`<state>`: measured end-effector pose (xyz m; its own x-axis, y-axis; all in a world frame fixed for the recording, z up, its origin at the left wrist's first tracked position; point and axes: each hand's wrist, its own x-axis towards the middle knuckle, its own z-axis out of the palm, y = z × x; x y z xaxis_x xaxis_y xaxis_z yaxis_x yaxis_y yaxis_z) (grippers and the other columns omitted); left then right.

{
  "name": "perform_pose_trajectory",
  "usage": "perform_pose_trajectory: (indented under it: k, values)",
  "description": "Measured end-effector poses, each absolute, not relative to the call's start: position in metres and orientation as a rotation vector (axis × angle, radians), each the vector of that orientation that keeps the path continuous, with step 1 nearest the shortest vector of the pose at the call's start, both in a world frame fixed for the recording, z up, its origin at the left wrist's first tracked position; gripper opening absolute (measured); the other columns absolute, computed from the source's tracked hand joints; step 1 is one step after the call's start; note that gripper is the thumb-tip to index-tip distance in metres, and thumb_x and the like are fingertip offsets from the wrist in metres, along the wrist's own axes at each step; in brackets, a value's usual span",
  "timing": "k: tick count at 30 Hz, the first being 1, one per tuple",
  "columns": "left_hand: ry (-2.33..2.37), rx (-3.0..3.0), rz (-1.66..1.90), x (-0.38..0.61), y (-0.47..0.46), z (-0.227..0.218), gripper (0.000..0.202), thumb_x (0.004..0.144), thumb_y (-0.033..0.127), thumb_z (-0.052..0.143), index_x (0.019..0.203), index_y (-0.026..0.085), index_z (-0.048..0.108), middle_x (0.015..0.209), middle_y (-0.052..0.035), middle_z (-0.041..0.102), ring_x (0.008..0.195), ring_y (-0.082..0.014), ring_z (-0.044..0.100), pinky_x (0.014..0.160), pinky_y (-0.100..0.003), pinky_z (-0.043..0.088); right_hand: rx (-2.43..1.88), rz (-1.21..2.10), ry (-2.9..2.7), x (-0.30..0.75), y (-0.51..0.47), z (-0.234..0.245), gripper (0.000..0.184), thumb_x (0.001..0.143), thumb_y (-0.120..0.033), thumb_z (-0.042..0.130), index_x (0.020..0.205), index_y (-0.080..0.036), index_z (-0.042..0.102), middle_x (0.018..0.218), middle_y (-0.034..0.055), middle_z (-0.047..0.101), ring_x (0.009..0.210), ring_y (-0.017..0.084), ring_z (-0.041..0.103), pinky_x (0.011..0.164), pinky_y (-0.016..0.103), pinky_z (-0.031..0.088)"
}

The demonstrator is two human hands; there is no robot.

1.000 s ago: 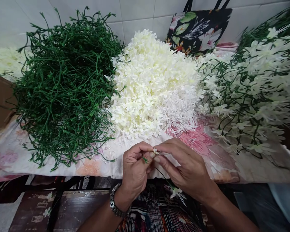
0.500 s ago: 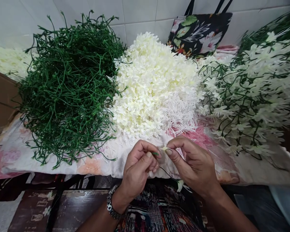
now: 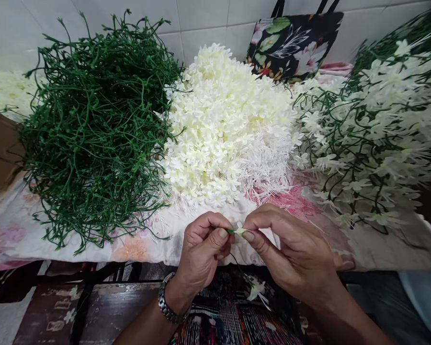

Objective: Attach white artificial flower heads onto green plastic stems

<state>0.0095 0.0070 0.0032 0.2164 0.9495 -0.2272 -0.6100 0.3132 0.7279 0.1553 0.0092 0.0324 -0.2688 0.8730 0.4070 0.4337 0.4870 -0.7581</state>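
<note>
My left hand (image 3: 203,251), with a metal watch on the wrist, pinches the tip of a thin green stem (image 3: 232,232). My right hand (image 3: 290,251) pinches a small white flower (image 3: 240,230) right at that stem tip, thumb and forefinger closed. The two hands meet at the front edge of the cloth-covered table. The stem hangs down between my hands and carries another white flower (image 3: 255,289) lower down.
A heap of bare green stems (image 3: 93,124) lies at the left, a pile of loose white flowers (image 3: 230,124) in the middle, finished flowered stems (image 3: 373,129) at the right. A floral bag (image 3: 294,43) leans on the tiled wall. A floral cloth (image 3: 136,247) covers the table.
Both hands stayed pinched together at the stem tip, shifting slightly. The hanging stem with its lower flower swung a little below them.
</note>
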Motion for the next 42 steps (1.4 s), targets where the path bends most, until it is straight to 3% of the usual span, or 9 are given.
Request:
perform_pose_trajectory:
  k: [13,19,29,42]
  values:
    - [0.879,0.709,1.213,0.013,0.002,-0.006,0.014,0.071,0.029,0.070,0.068,0.016,0.064,0.055,0.0030,0.054,0.042,-0.0050,0.041,0.039,-0.017,0.030,-1.048,0.394,-2.051,0.151,0.005,0.034,0.011,0.083,-0.005,0.049,0.082,-0.015,0.052,0.070,0.0035,0.054,0.068,0.013,0.050,0.061,0.025,0.043]
    - [0.929,0.713,1.243,0.015,0.002,-0.007,0.015,0.071,0.030,0.070,0.068,0.016,0.065,0.051,0.0035,0.052,0.039,-0.0051,0.038,0.036,-0.017,0.030,-1.056,0.459,-1.986,0.148,0.004,0.024,0.012,0.083,-0.005,0.048,0.082,-0.017,0.051,0.070,0.0021,0.053,0.066,0.012,0.050,0.059,0.025,0.043]
    - [1.006,1.075,1.271,0.012,0.002,-0.010,0.010,0.078,0.020,0.062,0.071,0.019,0.069,0.062,-0.0006,0.058,0.057,-0.0115,0.051,0.053,-0.023,0.042,-1.141,0.594,-1.946,0.151,0.006,0.021,0.008,0.085,-0.011,0.046,0.082,-0.019,0.049,0.067,-0.0004,0.053,0.060,0.010,0.051,0.053,0.021,0.043]
    - [1.086,1.254,1.276,0.014,0.007,0.003,0.017,0.075,0.011,0.056,0.061,0.017,0.064,0.053,0.0011,0.054,0.051,-0.0103,0.048,0.049,-0.022,0.039,-1.181,0.771,-1.872,0.152,0.007,0.015,0.010,0.087,-0.016,0.046,0.078,-0.020,0.048,0.063,-0.0035,0.050,0.050,0.007,0.047,0.046,0.019,0.040]
